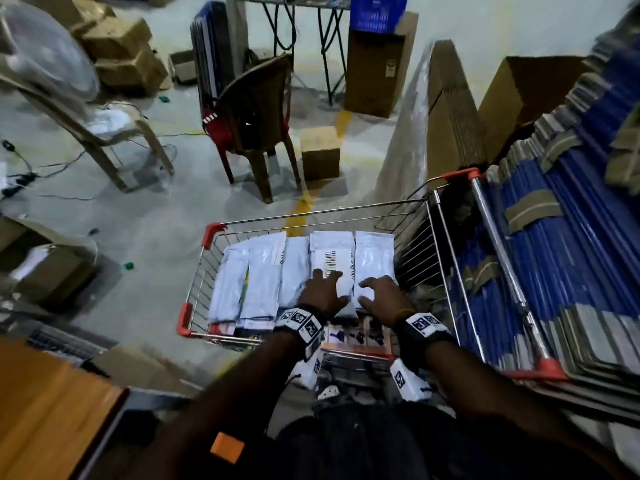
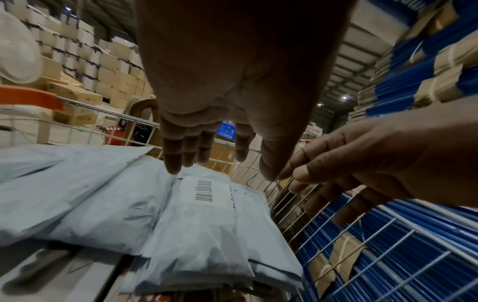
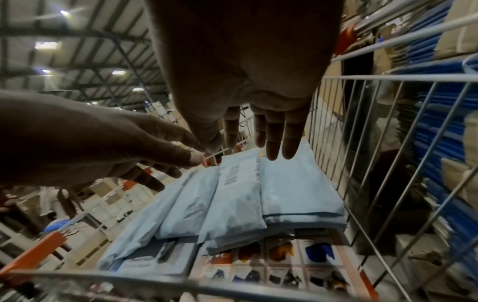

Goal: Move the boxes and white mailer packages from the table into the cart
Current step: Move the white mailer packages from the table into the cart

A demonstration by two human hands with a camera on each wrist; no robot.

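As mailers (image 1: 301, 268) filled the cart (image 1: 412, 237), both hands hovered above them.
Left hand (image 1: 323, 292) and right hand (image 1: 382, 294), fingers spread and empty, were over the near-right packages.

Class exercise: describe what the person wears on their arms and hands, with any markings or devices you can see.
Both forearms are bare, no sleeves or gloves. Each wrist carries a black band with white square tags printed with black coded patterns, and a white boxy device under it. The left hand has no other item; the right hand has a thin yellow-orange thread at the wrist.
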